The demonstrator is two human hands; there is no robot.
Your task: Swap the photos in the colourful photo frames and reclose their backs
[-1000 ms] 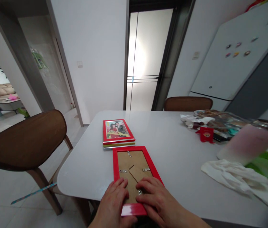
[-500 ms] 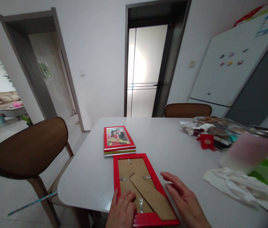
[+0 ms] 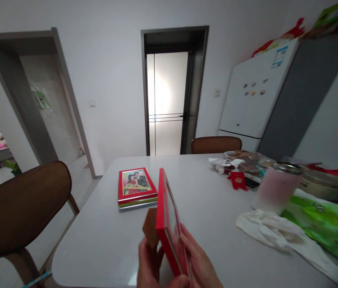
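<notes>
The one view looks out from the wearer's head, above the near side of the table (image 3: 103,240), facing forward and somewhat down across it to the door (image 3: 167,88). It is wide, reaching from a chair (image 3: 25,204) at left to the fridge (image 3: 247,96) at right. The red frame (image 3: 163,216) is close, at lower centre.

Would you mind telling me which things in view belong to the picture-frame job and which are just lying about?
Part of the job:
- red frame, held up in the left hand and right hand
- stack of frames, probably

Just lying about:
- pink tumbler
- white cloth
- green packet
- small red packet
</notes>
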